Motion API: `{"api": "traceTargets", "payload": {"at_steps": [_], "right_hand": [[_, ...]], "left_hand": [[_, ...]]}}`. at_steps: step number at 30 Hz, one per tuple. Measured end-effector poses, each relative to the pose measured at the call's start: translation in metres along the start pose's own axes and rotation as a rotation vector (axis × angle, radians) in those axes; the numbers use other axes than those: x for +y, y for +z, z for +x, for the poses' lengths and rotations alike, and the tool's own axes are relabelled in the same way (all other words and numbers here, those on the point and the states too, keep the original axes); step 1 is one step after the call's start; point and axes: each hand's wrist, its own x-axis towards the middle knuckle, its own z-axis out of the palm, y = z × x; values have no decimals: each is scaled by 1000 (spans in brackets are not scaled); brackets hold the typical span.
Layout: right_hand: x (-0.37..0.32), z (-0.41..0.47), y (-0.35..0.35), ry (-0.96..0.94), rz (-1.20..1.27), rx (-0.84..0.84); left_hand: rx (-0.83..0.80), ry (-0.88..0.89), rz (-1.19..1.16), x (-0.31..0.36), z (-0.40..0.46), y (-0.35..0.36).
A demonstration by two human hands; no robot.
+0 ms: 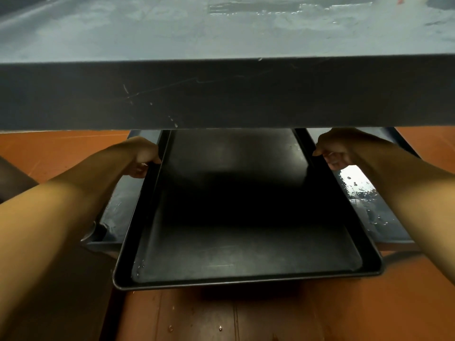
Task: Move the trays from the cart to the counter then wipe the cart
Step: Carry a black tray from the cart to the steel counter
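Note:
A large dark metal tray (pixel 246 274) lies on the cart's lower shelf (pixel 364 193) and juts out over its near edge toward me. My left hand (pixel 142 156) grips the tray's left rim, fingers curled over it. My right hand (pixel 337 151) grips the right rim the same way. The tray is empty, with a few water drops in its near left corner. Its far end is hidden under the cart's top shelf (pixel 221 94).
The cart's grey top shelf fills the upper half of the view, its surface wet and smeared. The lower shelf shows wet patches on both sides of the tray. Below lies an orange-brown tiled floor (pixel 221 316) with water drops.

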Motion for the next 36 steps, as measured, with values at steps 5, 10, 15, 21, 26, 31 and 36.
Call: {"api": "traceTargets", "payload": {"at_steps": [5, 10, 15, 21, 26, 31, 36], "right_hand": [[10, -9, -5, 6, 6, -24], [22, -42, -5, -3, 63, -49], [32, -91, -7, -41, 85, -24], [51, -135, -13, 9, 90, 55], [76, -167, -7, 107, 290, 18], [92, -218, -10, 155, 471, -3], [115, -273, -30, 206, 576, -94]], "left_hand": [[83, 114, 0, -11, -7, 2], [136, 161, 82, -26, -34, -7], [229, 196, 262, -36, -81, -10], [283, 147, 292, -55, -138, -10], [271, 103, 129, -80, -176, -9], [313, 121, -2, -103, -218, -5], [300, 133, -2, -124, -272, -2]]}}
